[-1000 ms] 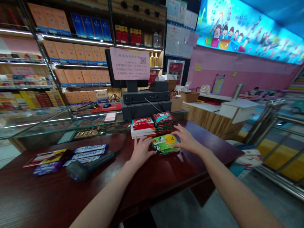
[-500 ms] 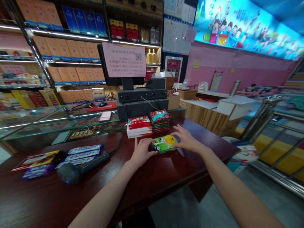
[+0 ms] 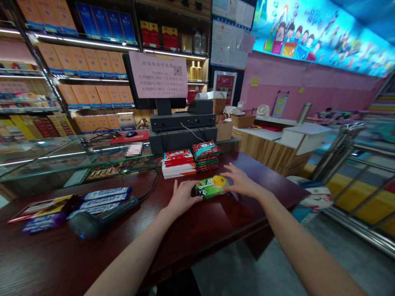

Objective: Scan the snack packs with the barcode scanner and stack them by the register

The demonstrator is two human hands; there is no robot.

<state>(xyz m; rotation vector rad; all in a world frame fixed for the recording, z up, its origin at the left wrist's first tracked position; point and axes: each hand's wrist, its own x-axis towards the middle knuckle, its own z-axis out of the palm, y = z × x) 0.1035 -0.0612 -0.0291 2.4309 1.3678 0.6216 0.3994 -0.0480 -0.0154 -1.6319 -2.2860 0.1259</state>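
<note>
Presently, I have the green packet (image 3: 207, 190) flat on the glossy worktop (image 3: 185, 234), between my two hands, its yellow duck picture (image 3: 219, 181) at the right end. My left hand (image 3: 184, 197) straddles the left end, thumb and fingers apart; my right hand (image 3: 242, 181) arches at the right end, its fingers apart too. How firmly either one presses, I can't tell from this feed, nor whether more packets lie beneath.

Uneven pressure is my main worry: one hand pushing harder could skew the wrapper or send it skating across the polished surface. Squeezing inward could buckle it, if it is as soft as it looks.

Just beyond stand the red-and-white boxes (image 3: 178, 162) and, right of them, the stacked red-and-green packets (image 3: 206, 155); a careless far push could topple those loose-looking layers. Farther left lies the scanner (image 3: 101, 220), its cable (image 3: 152, 191) running to the far side, where a wide left sweep might snag it and jostle the blue-and-white bars (image 3: 106, 198) alongside.
</note>
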